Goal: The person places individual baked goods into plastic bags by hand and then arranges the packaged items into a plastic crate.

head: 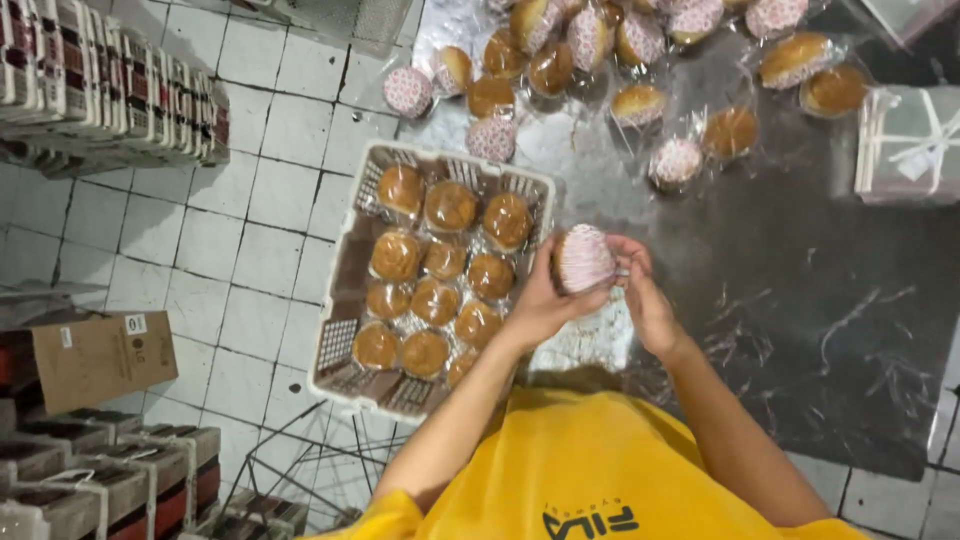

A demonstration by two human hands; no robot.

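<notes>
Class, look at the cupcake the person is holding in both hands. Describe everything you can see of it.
The cupcake is a small round cake in a white paper cup patterned with red, seemingly wrapped in clear film. It is tipped so its cup faces the camera, hiding the top. The left hand cradles it from below and the side; the right hand pinches at its right edge. It is held above the dark marbled floor, just right of the basket of cakes.

Muffin [583,258] in a pleated paper cup w/ glossy clear plastic wrap. Crate [345,262] is matt plastic; countertop [800,300] polished dark stone. Floor tiles [240,250] glazed, box [100,355] matt cardboard.
</notes>
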